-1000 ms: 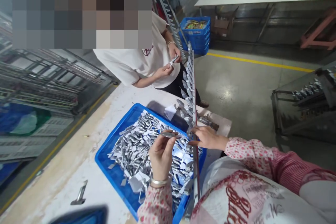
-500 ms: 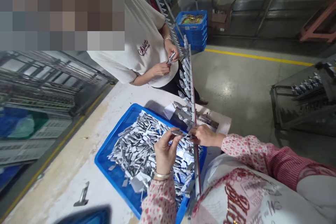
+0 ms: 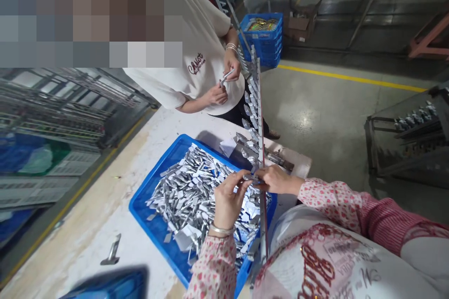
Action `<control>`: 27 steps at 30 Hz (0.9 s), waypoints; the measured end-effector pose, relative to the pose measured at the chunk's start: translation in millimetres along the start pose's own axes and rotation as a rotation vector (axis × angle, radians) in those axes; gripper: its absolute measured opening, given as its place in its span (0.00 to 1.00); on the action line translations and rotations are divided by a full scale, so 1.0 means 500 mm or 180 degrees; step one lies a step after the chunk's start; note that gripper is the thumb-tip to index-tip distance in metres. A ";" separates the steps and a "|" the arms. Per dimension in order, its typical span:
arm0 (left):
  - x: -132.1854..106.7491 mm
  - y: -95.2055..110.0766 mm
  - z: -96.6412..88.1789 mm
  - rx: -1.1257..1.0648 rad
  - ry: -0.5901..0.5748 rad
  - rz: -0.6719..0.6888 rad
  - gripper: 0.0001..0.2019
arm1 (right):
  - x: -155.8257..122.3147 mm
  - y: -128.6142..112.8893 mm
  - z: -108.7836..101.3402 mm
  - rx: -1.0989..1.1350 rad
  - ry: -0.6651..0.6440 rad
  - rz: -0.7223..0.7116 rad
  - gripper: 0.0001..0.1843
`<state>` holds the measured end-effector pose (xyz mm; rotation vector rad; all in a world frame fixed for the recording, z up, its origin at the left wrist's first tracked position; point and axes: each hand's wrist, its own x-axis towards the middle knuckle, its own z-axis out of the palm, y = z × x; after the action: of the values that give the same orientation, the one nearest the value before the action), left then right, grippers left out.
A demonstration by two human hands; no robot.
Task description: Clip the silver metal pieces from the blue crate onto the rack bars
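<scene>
My left hand (image 3: 228, 198) pinches a small silver metal piece (image 3: 248, 177) between thumb and fingers, over the blue crate (image 3: 154, 236). Beside it, my right hand (image 3: 278, 180) is closed at the long upright rail (image 3: 260, 145), by the inner end of that piece; what lies between its fingers is hidden. Leaf-shaped silver pieces (image 3: 248, 111) stick out in a row along the rail above my hands. The crate holds a heap of similar silver pieces (image 3: 192, 187) mixed with white slips.
Across the table, a co-worker's hands (image 3: 224, 86) hold another silver piece. A T-shaped metal part (image 3: 111, 251) and a blue container (image 3: 112, 285) are at the lower left. Stacked blue crates (image 3: 263, 39) stand behind; a metal rack (image 3: 372, 145) is at the right.
My left hand has moved slightly right, bringing the silver piece closer against the rail and my right hand. The co-worker's piece has turned. The whole view has shifted a little.
</scene>
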<state>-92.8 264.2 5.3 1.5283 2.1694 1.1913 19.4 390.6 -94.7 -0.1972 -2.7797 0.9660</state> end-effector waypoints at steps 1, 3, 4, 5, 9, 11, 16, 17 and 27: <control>-0.002 -0.008 0.000 -0.0152 -0.0029 -0.0100 0.10 | -0.002 0.001 -0.003 0.0005 -0.0023 -0.0001 0.17; -0.012 -0.047 0.003 -0.0522 0.0091 -0.0546 0.15 | -0.010 0.004 -0.007 0.0085 0.0009 -0.0051 0.18; -0.020 -0.077 0.007 -0.0594 0.0218 -0.0885 0.17 | -0.016 0.007 -0.008 0.0175 0.0078 -0.0099 0.20; -0.033 -0.113 0.013 -0.0602 0.0388 -0.1252 0.18 | -0.024 0.011 -0.009 0.0303 0.0187 -0.0154 0.22; -0.113 -0.266 0.063 0.0078 0.0214 -0.2355 0.07 | -0.064 0.029 -0.011 0.0871 0.0664 -0.0067 0.20; -0.155 -0.321 0.098 0.0246 0.0073 -0.2692 0.07 | -0.084 0.039 -0.010 0.0956 0.0755 0.0079 0.14; -0.190 -0.386 0.174 0.0621 0.0185 -0.3362 0.14 | -0.107 0.053 0.002 0.0934 0.0748 0.0180 0.08; -0.185 -0.393 0.183 0.0639 0.0224 -0.3461 0.16 | -0.108 0.053 0.005 0.0938 0.0729 0.0173 0.08; -0.182 -0.354 0.114 -0.0944 0.0379 -0.3620 0.14 | -0.113 0.022 -0.041 0.1191 0.1021 0.0180 0.09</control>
<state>-139.8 190.6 -182.3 -0.0072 2.1922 1.0601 79.8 400.9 -93.4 -0.3407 -2.2709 1.3154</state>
